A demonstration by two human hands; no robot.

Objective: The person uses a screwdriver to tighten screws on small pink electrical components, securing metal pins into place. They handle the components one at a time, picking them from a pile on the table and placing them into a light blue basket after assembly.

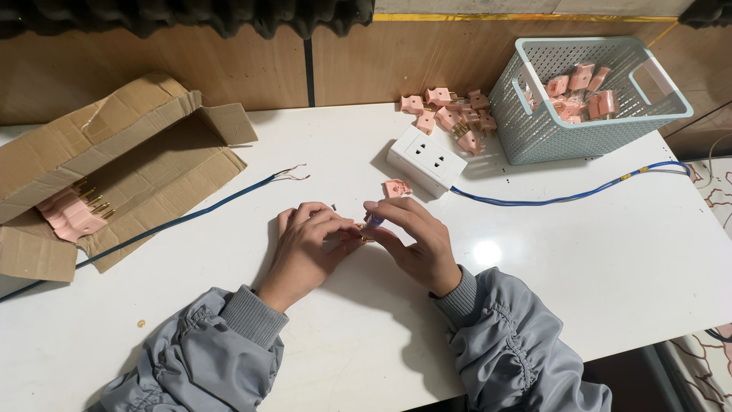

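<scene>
fingers [335,223] far from plug-filled basket [534,137]

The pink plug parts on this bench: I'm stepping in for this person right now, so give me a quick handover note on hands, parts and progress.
Left hand: closed around a small part, mostly hidden, brass prongs just showing.
Right hand: pinching a small blue-tipped tool against that part.
Parts: one loose pink piece beside the white socket block; a pile of pink plugs behind it; more in the mesh basket and in the cardboard box.
Done: which pile is finished cannot be told.
Left: the piece in hand is still being worked.
</scene>
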